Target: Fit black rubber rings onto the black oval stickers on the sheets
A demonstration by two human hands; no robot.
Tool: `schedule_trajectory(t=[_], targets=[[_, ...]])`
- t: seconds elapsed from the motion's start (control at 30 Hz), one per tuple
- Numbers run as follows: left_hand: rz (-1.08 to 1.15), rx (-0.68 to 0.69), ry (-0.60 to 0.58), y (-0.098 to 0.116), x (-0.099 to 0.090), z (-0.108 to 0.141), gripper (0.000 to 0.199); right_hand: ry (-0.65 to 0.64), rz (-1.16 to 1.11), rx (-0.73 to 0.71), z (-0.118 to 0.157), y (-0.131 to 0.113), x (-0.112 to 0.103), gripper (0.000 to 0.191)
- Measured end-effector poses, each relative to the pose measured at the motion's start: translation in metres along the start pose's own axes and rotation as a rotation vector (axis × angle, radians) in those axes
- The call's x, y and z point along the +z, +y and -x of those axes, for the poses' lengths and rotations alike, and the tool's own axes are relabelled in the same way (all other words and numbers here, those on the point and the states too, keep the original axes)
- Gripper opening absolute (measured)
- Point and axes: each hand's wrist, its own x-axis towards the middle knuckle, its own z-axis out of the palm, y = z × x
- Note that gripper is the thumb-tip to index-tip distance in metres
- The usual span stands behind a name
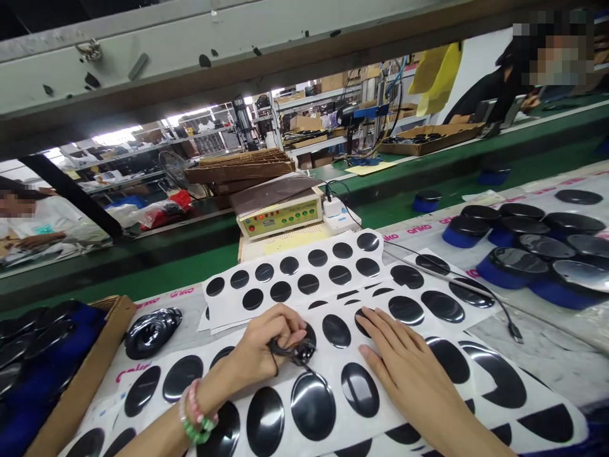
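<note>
My left hand (269,346) is closed on a small crumpled bunch of shiny black strips (302,350); what exactly the strips are I cannot make out. It hovers over or rests on a white sheet of round black stickers (323,374). On the same sheet lies my right hand (404,358), open, its fingers stretched out and one fingertip over a black disc. More sheets of black discs (285,279) lie stacked and overlapping behind and beneath. Left of them sits a shiny black coil (152,331).
A cardboard box (95,374) of blue-and-black round parts stands left. Several similar round parts (516,266) cluster at right. A cable with a USB plug (514,330) crosses the table. Behind are a control box (280,216) and a green conveyor (190,266). People sit beyond it.
</note>
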Motion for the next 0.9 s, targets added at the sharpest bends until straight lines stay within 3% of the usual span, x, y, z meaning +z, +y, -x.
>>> schedule_trajectory(t=[0.07, 0.1, 0.17, 0.3, 0.37, 0.47, 0.57, 0.67, 0.9], targets=[[0.111, -0.083, 0.088, 0.015, -0.005, 0.008, 0.027, 0.013, 0.002, -0.006, -0.001, 0.002, 0.001, 0.043], [0.130, -0.133, 0.069, 0.023, -0.006, 0.011, 0.022, 0.014, -0.002, -0.008, -0.001, 0.003, 0.001, 0.043], [0.096, -0.234, -0.082, 0.035, -0.005, 0.015, 0.012, 0.012, -0.017, -0.002, -0.003, 0.003, 0.001, 0.043], [-0.182, -0.335, -0.462, 0.042, 0.008, 0.016, 0.064, 0.015, -0.132, 0.025, -0.008, -0.008, -0.004, 0.041], [-0.332, -0.340, -0.542, 0.040, 0.014, 0.014, 0.064, -0.025, -0.219, 0.015, -0.010, -0.018, -0.006, 0.041], [-0.450, -0.331, -0.600, 0.039, 0.017, 0.009, 0.048, -0.076, -0.242, -0.046, -0.010, -0.030, -0.003, 0.041], [-0.515, -0.262, -0.655, 0.042, 0.016, 0.009, 0.051, -0.079, -0.210, -0.064, -0.008, -0.033, 0.004, 0.042], [-0.588, -0.186, -0.633, 0.042, 0.017, 0.019, 0.052, -0.058, -0.187, -0.081, -0.006, -0.031, 0.007, 0.042], [-0.465, 0.030, -0.391, 0.043, 0.014, 0.046, 0.021, -0.029, -0.156, -0.105, -0.005, -0.031, 0.006, 0.042]])
